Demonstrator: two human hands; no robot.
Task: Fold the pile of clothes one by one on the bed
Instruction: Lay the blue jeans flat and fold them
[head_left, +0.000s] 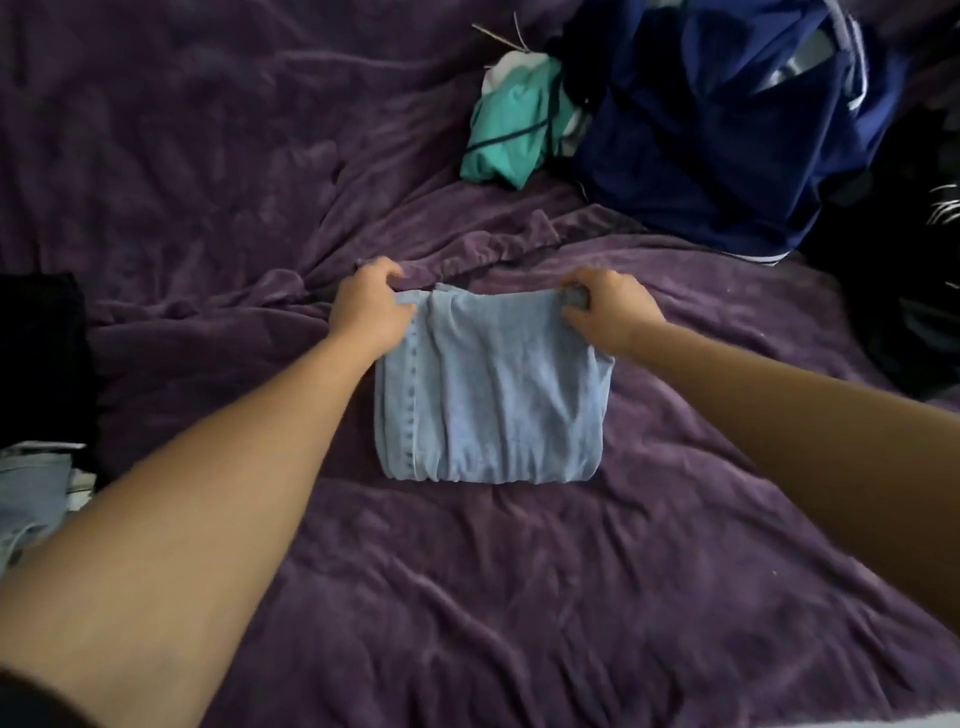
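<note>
I have the left hand (371, 307) and right hand (609, 310) each clenched on a far corner of the folded light-blue jeans (493, 400), lying flat between both grips on the purple blanket (467, 597), with the clothes pile (717, 156) beyond the right grip

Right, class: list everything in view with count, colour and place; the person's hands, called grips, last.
Folded garment: one, light blue, bed centre.
Blanket: one, purple, covering the bed.
Teal garment: one, teal, far side.
Navy garment: one, navy, far right.
Black clothes: one heap, black, right edge.
Black fabric: one, black, left edge.
Denim piece: one, pale blue, lower left.
Left grip: one, pinching folded garment's far left corner.
Right grip: one, pinching its far right corner.
</note>
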